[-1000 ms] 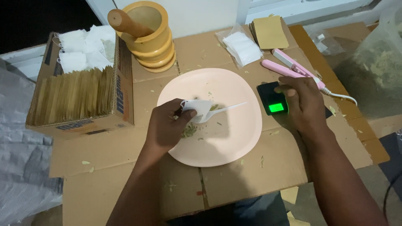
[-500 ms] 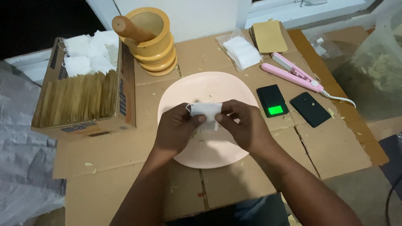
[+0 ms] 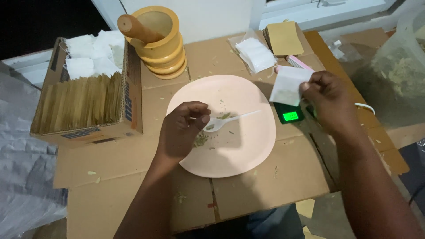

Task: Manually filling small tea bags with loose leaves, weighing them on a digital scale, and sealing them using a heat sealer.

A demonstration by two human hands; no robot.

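1. The left hand (image 3: 179, 132) rests over the left part of the pink plate (image 3: 248, 146), fingers curled shut on the bowl end of a white plastic spoon (image 3: 230, 119).
2. The spoon lies low across the middle of the plate, its handle pointing toward the plate's right rim, with a few green dried bits in and around its bowl.
3. The right hand (image 3: 330, 104) is just beyond the plate's right rim, fingers pinched closed on a small white paper bag (image 3: 287, 85), which it holds up above a small scale (image 3: 290, 114) with a lit green screen.
4. The scale sits on the cardboard tabletop (image 3: 265, 190), just beside the plate's right edge.
5. Behind the plate stands a yellow wooden mortar (image 3: 166, 48) with a pestle (image 3: 135, 28) leaning in it.
6. Left of the plate is a cardboard box (image 3: 84, 110) packed with brown envelopes and white bags.
7. Behind the plate to the right lie a stack of white bags (image 3: 254, 54) and brown envelopes (image 3: 283, 39).
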